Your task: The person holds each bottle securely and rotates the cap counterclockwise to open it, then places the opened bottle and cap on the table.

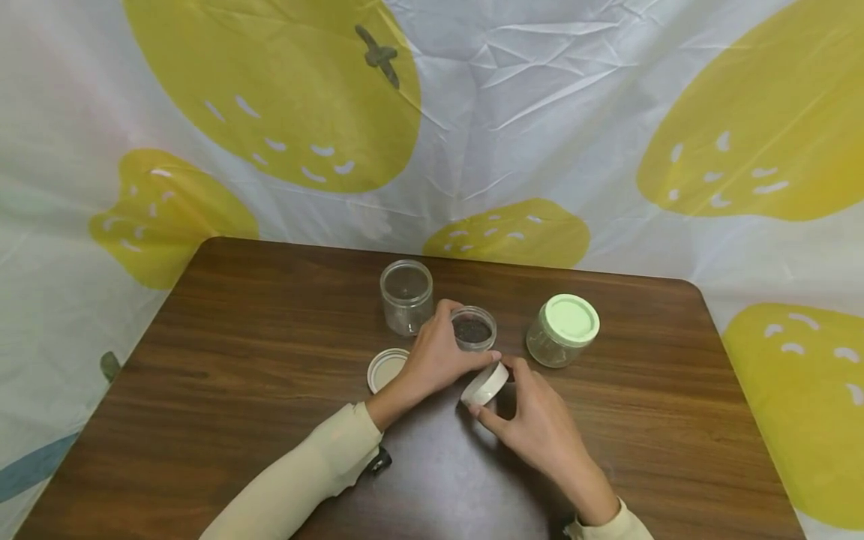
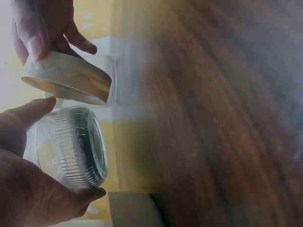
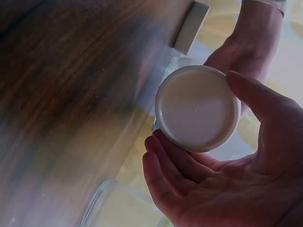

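Note:
My left hand [image 1: 435, 351] grips a small see-through jar [image 1: 474, 346] from its left side. Dark, fine-looking contents show through the jar's uncovered mouth. In the left wrist view, thumb and fingers reach round the ribbed-looking jar [image 2: 75, 146]. Just in front of it, my right hand [image 1: 543, 420] holds a white round lid [image 1: 486, 385] by its rim, tilted on edge. The right wrist view has the lid's flat face [image 3: 196, 109] between thumb and fingertips. My left thumb tip is close to the lid's upper edge; I cannot tell whether they touch.
Behind my left hand stands a taller see-through jar [image 1: 407, 300] without a lid. A second pale lid [image 1: 385, 367] lies on the brown wooden table [image 1: 270, 337], partly behind my left wrist. To the right stands a jar with a light green lid [image 1: 571, 319]. A lemon-print cloth [image 1: 513, 142] hangs behind.

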A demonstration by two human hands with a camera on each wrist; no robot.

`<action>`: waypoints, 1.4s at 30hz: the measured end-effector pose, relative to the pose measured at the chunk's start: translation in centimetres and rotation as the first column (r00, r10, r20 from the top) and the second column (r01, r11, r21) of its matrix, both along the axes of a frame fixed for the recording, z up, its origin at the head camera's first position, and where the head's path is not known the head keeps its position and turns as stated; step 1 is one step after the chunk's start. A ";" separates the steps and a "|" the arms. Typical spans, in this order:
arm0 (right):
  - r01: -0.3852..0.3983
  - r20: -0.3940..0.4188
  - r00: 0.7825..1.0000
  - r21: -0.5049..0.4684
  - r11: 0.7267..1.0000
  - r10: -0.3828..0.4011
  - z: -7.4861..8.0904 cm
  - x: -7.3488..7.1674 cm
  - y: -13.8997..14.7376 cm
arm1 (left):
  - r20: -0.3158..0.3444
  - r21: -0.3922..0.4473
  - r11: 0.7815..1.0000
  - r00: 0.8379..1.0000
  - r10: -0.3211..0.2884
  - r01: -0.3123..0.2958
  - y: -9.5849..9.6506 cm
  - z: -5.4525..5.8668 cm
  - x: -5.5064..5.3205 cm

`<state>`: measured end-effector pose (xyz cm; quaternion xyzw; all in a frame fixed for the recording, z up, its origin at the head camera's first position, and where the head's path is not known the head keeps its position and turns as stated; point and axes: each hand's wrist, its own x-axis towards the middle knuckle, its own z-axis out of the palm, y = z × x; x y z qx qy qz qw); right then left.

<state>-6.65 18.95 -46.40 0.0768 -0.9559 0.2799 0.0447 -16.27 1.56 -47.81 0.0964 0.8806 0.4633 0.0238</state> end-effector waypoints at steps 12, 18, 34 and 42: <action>0.015 0.020 1.000 0.015 1.000 -0.015 0.0 -0.1 0.0 | 0.028 0.005 0.999 0.999 -0.044 0.044 0.6 -0.4 -0.9; 0.015 0.025 1.000 0.029 0.999 -0.015 -0.2 -0.1 0.0 | -0.005 0.018 0.997 0.997 -0.076 0.076 0.8 -1.1 -1.4; 0.000 0.054 0.999 0.033 0.999 -0.002 -0.9 -0.3 -0.4 | 0.009 0.008 0.998 0.998 -0.070 0.070 1.3 -5.8 -3.5; -0.012 0.037 0.999 0.046 0.999 0.010 -1.2 -0.2 -0.3 | -0.009 -0.045 0.996 0.997 -0.078 0.078 1.1 -6.3 -3.8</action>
